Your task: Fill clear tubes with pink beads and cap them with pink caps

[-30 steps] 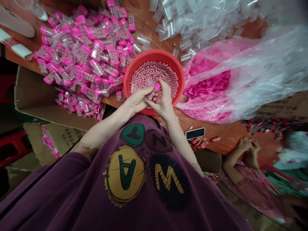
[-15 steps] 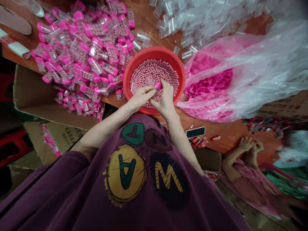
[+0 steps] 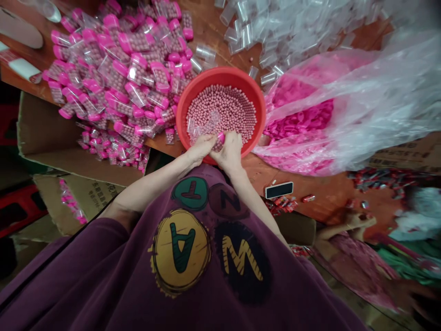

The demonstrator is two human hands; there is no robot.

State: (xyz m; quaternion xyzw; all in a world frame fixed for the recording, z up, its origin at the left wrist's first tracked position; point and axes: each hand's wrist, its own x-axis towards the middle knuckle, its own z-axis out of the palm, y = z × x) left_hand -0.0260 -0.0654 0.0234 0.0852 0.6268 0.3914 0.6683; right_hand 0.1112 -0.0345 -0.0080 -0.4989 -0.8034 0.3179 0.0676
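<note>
My left hand point(image 3: 200, 148) and my right hand point(image 3: 230, 151) meet over the near rim of a red bowl point(image 3: 257, 99) full of small pink beads point(image 3: 223, 108). Both hands are closed on a small clear container with a pink cap point(image 3: 221, 137), the cap showing between my fingertips. To the left of the bowl lies a big heap of filled pink-capped containers point(image 3: 120, 78). Empty clear containers point(image 3: 272, 27) are piled behind the bowl. A clear plastic bag of pink caps point(image 3: 310, 119) lies to the right.
A cardboard box point(image 3: 48, 142) below the table edge at left holds more filled containers. A phone point(image 3: 279, 189) lies on the wooden table point(image 3: 324, 193) near my right arm. Another person's hands point(image 3: 358, 223) work at the right.
My hands have drawn back toward me, from over the beads to the bowl's near rim, still holding the capped container. The other person's hands have shifted and blur.
</note>
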